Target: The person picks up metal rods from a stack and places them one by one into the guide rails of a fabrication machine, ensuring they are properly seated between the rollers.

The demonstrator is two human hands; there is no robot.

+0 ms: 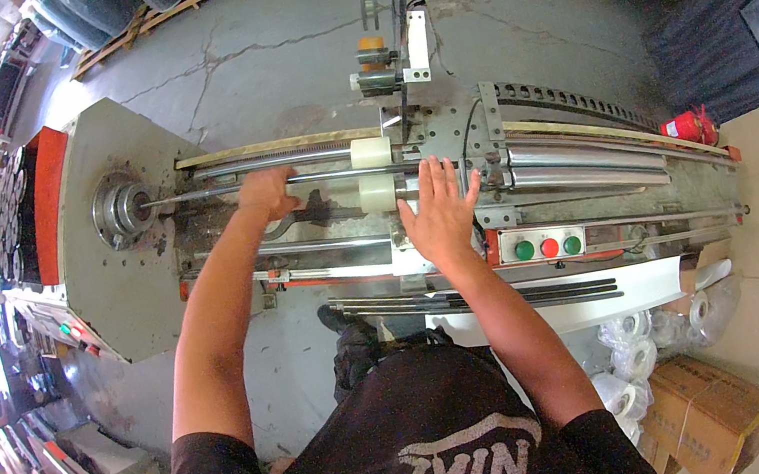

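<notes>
While left hand (266, 194) grips shaft (220, 193) (right hand (439, 209) flat)

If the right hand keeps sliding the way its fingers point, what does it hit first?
The right hand lies flat, fingers pointing away from the person. Straight ahead, probably the thin steel shaft by the white rollers, then the grey bracket plate, though depth is unclear.

Chuck (119, 212) at machine (119, 283) left end; shaft (328, 177) runs right from it to carriage (458, 137). Left hand (265, 194) on shaft, right hand (438, 208) just beside rollers (376, 174). Button panel (540, 244) on front edge, right of centre. Cardboard box (707, 397) on floor, front-right.
</notes>
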